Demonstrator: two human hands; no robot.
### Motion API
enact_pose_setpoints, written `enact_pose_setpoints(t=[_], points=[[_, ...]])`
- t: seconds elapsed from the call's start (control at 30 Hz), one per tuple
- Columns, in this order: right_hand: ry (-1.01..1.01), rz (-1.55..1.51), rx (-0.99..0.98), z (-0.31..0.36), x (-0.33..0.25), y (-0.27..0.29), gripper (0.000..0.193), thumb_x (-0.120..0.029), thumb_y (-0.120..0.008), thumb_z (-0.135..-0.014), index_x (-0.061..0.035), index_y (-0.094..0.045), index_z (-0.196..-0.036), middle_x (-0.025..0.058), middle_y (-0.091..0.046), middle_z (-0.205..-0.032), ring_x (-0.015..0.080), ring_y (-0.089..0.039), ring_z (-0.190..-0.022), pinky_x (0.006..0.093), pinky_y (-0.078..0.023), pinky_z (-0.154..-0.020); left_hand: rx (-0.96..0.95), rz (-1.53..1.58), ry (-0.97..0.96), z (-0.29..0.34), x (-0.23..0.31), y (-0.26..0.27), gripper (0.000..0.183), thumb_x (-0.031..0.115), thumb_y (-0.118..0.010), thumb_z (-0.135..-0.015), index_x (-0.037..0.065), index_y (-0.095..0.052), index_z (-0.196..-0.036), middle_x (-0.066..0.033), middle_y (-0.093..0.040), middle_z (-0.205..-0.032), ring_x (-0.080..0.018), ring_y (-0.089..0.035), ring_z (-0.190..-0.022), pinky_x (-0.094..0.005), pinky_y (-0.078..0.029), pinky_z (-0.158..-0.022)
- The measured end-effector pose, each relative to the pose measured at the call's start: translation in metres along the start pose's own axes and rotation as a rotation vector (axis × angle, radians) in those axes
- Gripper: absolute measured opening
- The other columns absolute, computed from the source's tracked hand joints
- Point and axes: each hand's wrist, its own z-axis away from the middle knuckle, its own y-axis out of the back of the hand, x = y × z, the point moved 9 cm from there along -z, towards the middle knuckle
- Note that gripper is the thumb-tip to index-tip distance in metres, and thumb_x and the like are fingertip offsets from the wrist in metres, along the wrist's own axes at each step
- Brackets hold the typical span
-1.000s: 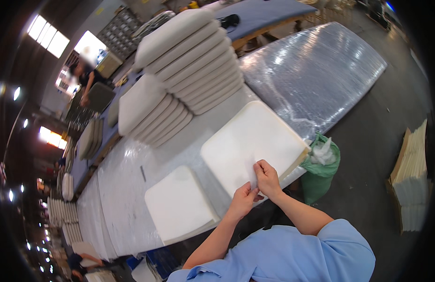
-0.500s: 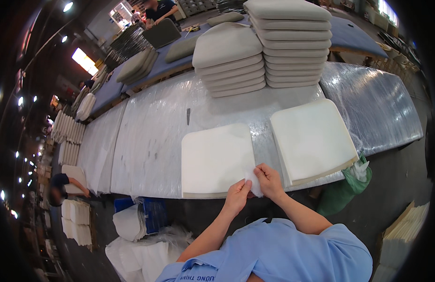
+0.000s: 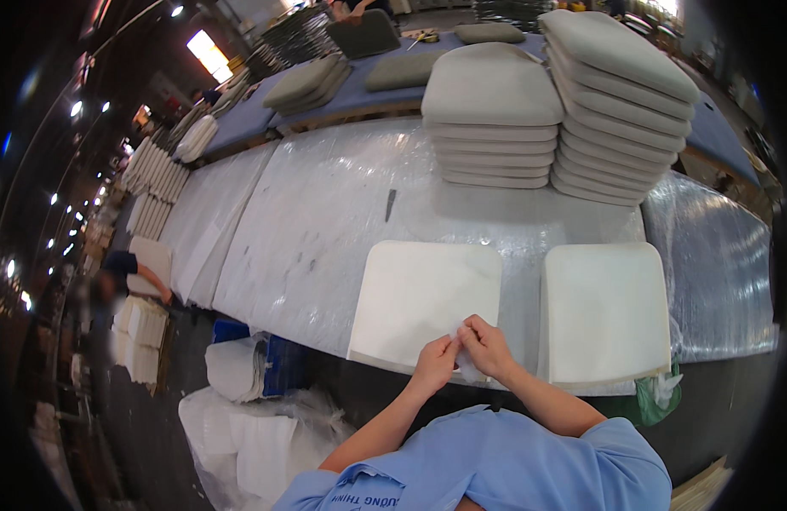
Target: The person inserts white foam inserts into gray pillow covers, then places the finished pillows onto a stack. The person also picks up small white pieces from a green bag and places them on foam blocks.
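At the front edge of the wrapped table, my left hand (image 3: 434, 366) and my right hand (image 3: 490, 351) meet, fingers closed in a pinch. Between them is a small piece of thin, whitish, see-through film (image 3: 469, 370), partly hidden by the fingers. Just beyond lies a cream-white, rounded-corner seat pad (image 3: 423, 294), its near right corner behind my hands. To the right rests a small stack of similar cream pads (image 3: 608, 307), apart from the first.
Two tall stacks of grey-beige cushions, one lower (image 3: 493, 94) and one higher (image 3: 619, 102), stand at the back. A green bag (image 3: 659, 400) hangs by the right front edge. White sheets (image 3: 257, 451) and a blue crate (image 3: 283, 366) sit lower left; a person's arm (image 3: 155, 285) shows far left.
The whole view has swung, so the table and stacks appear farther right and lower. My hands stay together on the film; my fingertips are now pinched closer against each other.
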Motion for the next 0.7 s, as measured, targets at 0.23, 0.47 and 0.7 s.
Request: enact_pose_setpoints(t=[0.23,0.47,0.7], points=[[-0.087,-0.204,-0.012,-0.058,0.034,-0.036,0.025,-0.021,-0.059,-0.104,0.0003,-0.065,-0.092,0.0017,-0.059,-0.072,0.0094,-0.051,-0.071,0.029,-0.045,-0.065,0.129,0.224,0.046,-0.019,-0.002,0.042,0.033,0.028,-0.05,-0.111,0.001,-0.067,-0.102,-0.0042,-0.067,-0.091,-0.0125,-0.065,-0.079,-0.0302,-0.056,-0.074],[-0.115,-0.253,0.094,-0.132,0.027,-0.082,0.022,-0.02,-0.061,-0.104,0.0001,-0.067,-0.096,0.0008,-0.06,-0.074,0.0079,-0.051,-0.071,0.028,-0.045,-0.064,0.035,0.403,0.271,-0.072,-0.018,0.104,0.033,0.034,-0.053,-0.11,0.003,-0.065,-0.111,-0.0054,-0.07,-0.091,-0.017,-0.071,-0.08,-0.0336,-0.06,-0.074],[-0.162,-0.08,0.131,-0.204,0.04,-0.112,0.023,-0.021,-0.061,-0.104,0.0,-0.069,-0.101,0.001,-0.061,-0.074,0.0085,-0.051,-0.071,0.0273,-0.045,-0.065,-0.196,0.282,0.268,-0.129,-0.016,0.161,0.022,0.019,-0.057,-0.107,0.0,-0.061,-0.096,-0.0087,-0.068,-0.091,-0.0239,-0.075,-0.09,-0.0348,-0.061,-0.081]])
